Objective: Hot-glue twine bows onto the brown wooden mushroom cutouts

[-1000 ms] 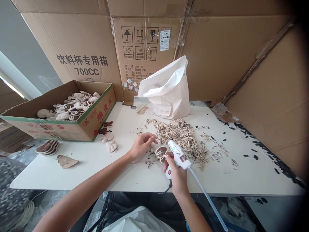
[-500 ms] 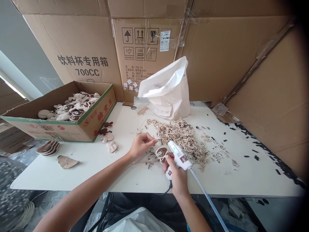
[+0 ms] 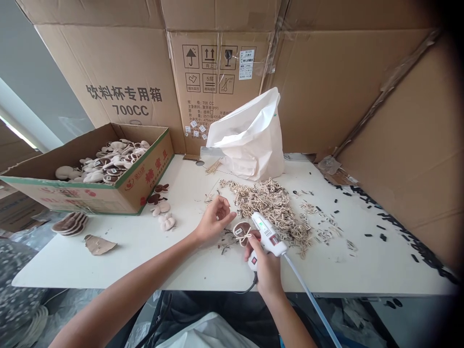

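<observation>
Right hand wraps firmly around a glue gun, holding it right beside a bow-tied brown disc; left hand hangs half-open, empty.

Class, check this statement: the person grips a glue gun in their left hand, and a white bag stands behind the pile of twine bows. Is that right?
Not quite: the head view shows the glue gun in the right hand, not the left. The left hand is open beside it. The rest stands: the white bag is behind the pile of twine bows.
</observation>
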### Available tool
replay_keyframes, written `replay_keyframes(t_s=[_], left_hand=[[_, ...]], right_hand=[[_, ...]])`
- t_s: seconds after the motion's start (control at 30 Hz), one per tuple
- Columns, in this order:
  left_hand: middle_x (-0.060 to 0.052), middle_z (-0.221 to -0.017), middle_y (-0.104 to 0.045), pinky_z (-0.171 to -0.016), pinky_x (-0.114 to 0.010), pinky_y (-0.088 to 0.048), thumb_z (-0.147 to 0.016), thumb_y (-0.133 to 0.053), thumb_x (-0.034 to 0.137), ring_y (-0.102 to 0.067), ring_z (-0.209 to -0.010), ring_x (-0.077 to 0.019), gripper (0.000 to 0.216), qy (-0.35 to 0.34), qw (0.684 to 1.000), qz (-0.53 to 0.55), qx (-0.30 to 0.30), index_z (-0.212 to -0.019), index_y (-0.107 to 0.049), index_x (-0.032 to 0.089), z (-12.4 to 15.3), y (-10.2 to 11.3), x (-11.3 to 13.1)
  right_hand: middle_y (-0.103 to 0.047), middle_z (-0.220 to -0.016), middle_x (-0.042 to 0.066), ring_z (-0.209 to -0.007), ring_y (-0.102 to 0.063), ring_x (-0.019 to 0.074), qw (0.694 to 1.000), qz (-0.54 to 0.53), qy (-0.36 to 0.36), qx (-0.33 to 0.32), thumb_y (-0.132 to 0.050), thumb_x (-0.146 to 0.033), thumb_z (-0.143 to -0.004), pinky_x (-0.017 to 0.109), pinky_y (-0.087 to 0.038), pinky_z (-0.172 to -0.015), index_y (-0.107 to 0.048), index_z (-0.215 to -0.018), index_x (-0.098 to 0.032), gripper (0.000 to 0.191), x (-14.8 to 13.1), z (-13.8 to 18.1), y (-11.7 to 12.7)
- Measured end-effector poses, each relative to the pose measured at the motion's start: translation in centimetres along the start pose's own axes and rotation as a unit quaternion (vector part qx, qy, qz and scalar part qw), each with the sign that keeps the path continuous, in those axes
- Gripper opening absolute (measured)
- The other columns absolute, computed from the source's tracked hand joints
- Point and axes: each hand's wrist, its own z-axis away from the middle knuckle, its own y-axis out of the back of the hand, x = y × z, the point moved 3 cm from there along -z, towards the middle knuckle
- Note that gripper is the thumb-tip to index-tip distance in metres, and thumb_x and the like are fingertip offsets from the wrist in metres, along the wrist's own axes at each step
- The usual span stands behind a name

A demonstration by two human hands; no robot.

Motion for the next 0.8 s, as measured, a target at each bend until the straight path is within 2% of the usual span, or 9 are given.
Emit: replay_keyframes(t_s=[0.07,0.17,0.23,0.37,0.43,0.63,0.8], left_hand=[[0.001,-0.081,-0.056,-0.065,-0.025,-0.040,-0.093,-0.070,0.051,-0.047,-0.068,-0.0117,0.036,0.004,1.000,-0.010,-0.005,-0.098,-0.054,0.020,0.0,0.0,0.0],[-0.001,-0.075,-0.057,-0.061,-0.025,-0.038,-0.099,-0.058,0.058,-0.046,-0.065,-0.0124,0.043,0.004,0.997,-0.064,-0.038,-0.085,-0.059,0.017,0.0,0.2,0.1],[-0.001,-0.070,-0.057,-0.059,-0.026,-0.036,-0.099,-0.056,0.060,-0.046,-0.061,-0.0124,0.046,-0.001,0.992,-0.092,-0.090,-0.083,-0.063,0.016,0.1,0.1,0.3],[0.000,-0.060,-0.055,-0.053,-0.025,-0.032,-0.100,-0.055,0.060,-0.043,-0.054,-0.0111,0.050,-0.014,0.968,-0.091,-0.234,-0.080,-0.068,0.015,0.8,-0.9,1.3],[-0.002,-0.061,-0.057,-0.053,-0.025,-0.033,-0.103,-0.048,0.059,-0.044,-0.054,-0.0112,0.053,-0.026,0.961,-0.079,-0.264,-0.081,-0.069,0.015,1.1,-1.3,1.8],[0.000,-0.055,-0.051,-0.051,-0.024,-0.034,-0.105,-0.041,0.061,-0.041,-0.052,-0.0104,0.062,-0.021,0.967,-0.099,-0.235,-0.067,-0.060,0.016,1.0,-1.3,1.4],[0.000,-0.057,-0.053,-0.051,-0.025,-0.031,-0.105,-0.042,0.058,-0.040,-0.052,-0.0104,0.058,-0.053,0.965,-0.156,-0.204,-0.067,-0.057,0.017,0.7,-1.2,0.7]], right_hand=[[-0.063,-0.056,-0.002,-0.047,-0.052,0.0142,1.000,0.002,-0.001,0.004,-0.082,-0.047,-0.084,0.024,-0.040,-0.047,-0.068,-0.096,-0.021,0.033,0.0,0.0,0.0],[-0.063,-0.057,-0.002,-0.047,-0.053,0.0150,1.000,0.003,-0.003,0.010,-0.083,-0.049,-0.082,0.025,-0.040,-0.047,-0.068,-0.096,-0.021,0.035,0.0,0.0,0.0],[-0.063,-0.058,-0.002,-0.047,-0.053,0.0147,1.000,0.002,-0.004,0.013,-0.084,-0.049,-0.082,0.025,-0.040,-0.047,-0.068,-0.097,-0.021,0.036,0.0,0.0,0.0],[-0.060,-0.054,-0.003,-0.046,-0.049,0.0131,1.000,0.007,-0.007,0.023,-0.083,-0.048,-0.083,0.023,-0.035,-0.045,-0.068,-0.097,-0.020,0.035,0.2,0.1,0.1],[-0.059,-0.053,-0.003,-0.046,-0.049,0.0130,1.000,0.009,-0.007,0.020,-0.082,-0.048,-0.084,0.022,-0.035,-0.045,-0.068,-0.096,-0.020,0.034,0.2,0.1,0.1],[-0.060,-0.054,-0.003,-0.046,-0.051,0.0136,1.000,0.008,-0.009,0.015,-0.083,-0.049,-0.083,0.023,-0.037,-0.043,-0.068,-0.097,-0.020,0.035,0.1,0.1,0.1],[-0.062,-0.057,-0.002,-0.046,-0.049,0.0119,1.000,0.008,-0.010,0.010,-0.084,-0.048,-0.083,0.021,-0.037,-0.043,-0.067,-0.095,-0.020,0.035,0.0,0.1,0.0]])
